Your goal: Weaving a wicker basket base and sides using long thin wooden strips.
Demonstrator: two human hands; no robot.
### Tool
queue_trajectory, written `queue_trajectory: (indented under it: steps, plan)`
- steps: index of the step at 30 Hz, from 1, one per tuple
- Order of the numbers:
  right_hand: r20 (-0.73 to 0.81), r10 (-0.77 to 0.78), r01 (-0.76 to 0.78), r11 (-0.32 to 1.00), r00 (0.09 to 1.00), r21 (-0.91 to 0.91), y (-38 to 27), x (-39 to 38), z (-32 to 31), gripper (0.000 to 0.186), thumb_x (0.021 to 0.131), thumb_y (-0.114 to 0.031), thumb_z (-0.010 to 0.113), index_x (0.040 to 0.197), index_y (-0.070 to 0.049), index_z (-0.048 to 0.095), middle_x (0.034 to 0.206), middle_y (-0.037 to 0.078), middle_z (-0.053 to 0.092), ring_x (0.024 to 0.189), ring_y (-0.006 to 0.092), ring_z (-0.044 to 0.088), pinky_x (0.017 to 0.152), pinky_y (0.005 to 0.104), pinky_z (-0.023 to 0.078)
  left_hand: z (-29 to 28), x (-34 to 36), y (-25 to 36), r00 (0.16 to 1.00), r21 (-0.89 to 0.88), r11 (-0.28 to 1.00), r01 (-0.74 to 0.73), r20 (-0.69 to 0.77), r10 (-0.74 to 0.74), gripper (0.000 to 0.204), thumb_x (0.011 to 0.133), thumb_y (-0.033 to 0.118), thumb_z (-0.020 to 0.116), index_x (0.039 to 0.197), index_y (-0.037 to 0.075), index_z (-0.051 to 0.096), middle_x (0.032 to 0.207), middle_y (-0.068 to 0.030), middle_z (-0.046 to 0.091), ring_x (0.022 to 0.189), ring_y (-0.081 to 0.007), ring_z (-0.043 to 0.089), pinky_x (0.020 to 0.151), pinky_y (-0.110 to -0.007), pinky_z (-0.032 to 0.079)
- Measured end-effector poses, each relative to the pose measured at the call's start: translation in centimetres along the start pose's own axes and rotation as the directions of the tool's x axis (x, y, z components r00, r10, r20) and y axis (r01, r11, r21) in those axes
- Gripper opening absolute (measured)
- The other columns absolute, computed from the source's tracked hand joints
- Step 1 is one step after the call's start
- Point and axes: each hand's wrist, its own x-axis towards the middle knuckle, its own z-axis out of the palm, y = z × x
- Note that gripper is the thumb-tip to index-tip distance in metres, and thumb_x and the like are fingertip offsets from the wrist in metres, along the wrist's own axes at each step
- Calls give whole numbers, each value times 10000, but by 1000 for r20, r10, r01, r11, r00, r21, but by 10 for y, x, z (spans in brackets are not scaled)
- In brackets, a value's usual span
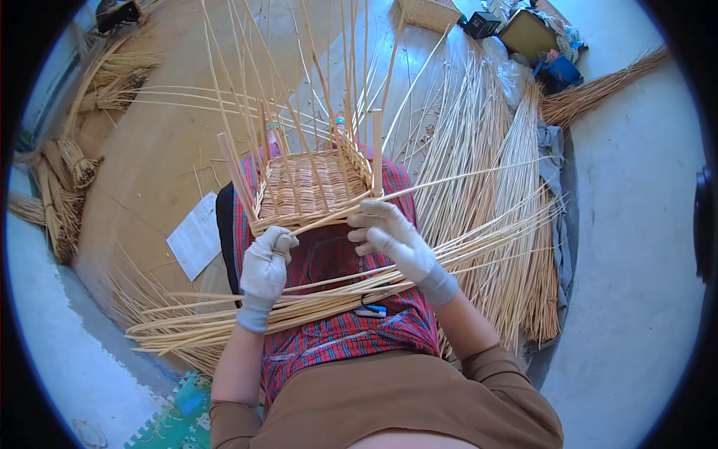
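A half-woven wicker basket [314, 183] rests on my lap, its tall stakes [295, 112] rising from the edges and flat wooden posts [377, 142] at corners. My left hand [265, 271], in a white glove, is closed at the near-left corner, pinching a pale wicker rod [464, 174]. That rod runs along the basket's near edge and out to the right. My right hand [396, 241], also gloved, lies over the rod near the right corner with its fingers apart; the fingertips partly cover the rod. Below both hands, a bundle of loose rods [329, 305] lies across my lap.
Long bundles of pale rods [486, 112] spread over the floor at right. Tied bundles [60, 187] lie at far left. A white paper sheet [194, 236] is left of my lap. A blue container [559, 72] and boxes stand at the back right.
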Motion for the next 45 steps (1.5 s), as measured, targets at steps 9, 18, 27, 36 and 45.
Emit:
queue_trajectory:
  steps: [9, 18, 27, 36, 45]
  plan:
    - [-426, -92, 151, 983, 900, 108, -3, 5, -28, 222, 964, -108, 635, 1151, -41, 538, 1037, 151, 678, 897, 201, 695, 738, 293, 615, 12, 0, 1, 967, -21, 996, 84, 243, -76, 190, 1015, 179, 546, 957, 35, 655, 726, -6, 591, 624, -58, 499, 591, -238, 424]
    - [-414, -193, 263, 957, 890, 120, 28, 12, -57, 144, 948, -54, 634, 1070, -54, 556, 1038, 127, 681, 1006, 243, 680, 854, 347, 615, 3, 24, -1, 927, -79, 975, -208, -335, 171, 239, 1023, 87, 503, 1221, 1, 608, 994, -74, 651, 925, -153, 648, 891, -303, 535]
    - [-407, -11, 86, 982, 914, 167, 34, 35, -61, 95, 973, -69, 603, 1037, -46, 538, 1052, 129, 659, 995, 236, 683, 848, 348, 621, 77, 62, -10, 977, 545, 817, -188, 16, 214, 417, 925, 264, 647, 1293, 89, 555, 944, -80, 731, 975, -328, 670, 814, -444, 497]
    - [34, -561, 373, 504, 827, -779, -2, 147, -20, 483, 884, 62, 600, 1348, -49, 522, 1321, 187, 583, 1207, 304, 593, 1032, 333, 466, 97, 69, -13, 989, 511, 859, -33, -109, 103, 202, 954, 280, 568, 933, 91, 634, 757, -172, 677, 762, -380, 665, 707, -497, 472]
    - [-358, -551, 571, 819, 754, -60, 18, 89, -20, 407, 1034, -161, 479, 1424, -97, 384, 910, 78, 591, 816, 190, 595, 857, 396, 543, 93, 68, -11, 989, 543, 840, 10, -128, 71, 215, 943, 345, 602, 924, 133, 635, 775, -114, 696, 790, -339, 672, 712, -477, 455]
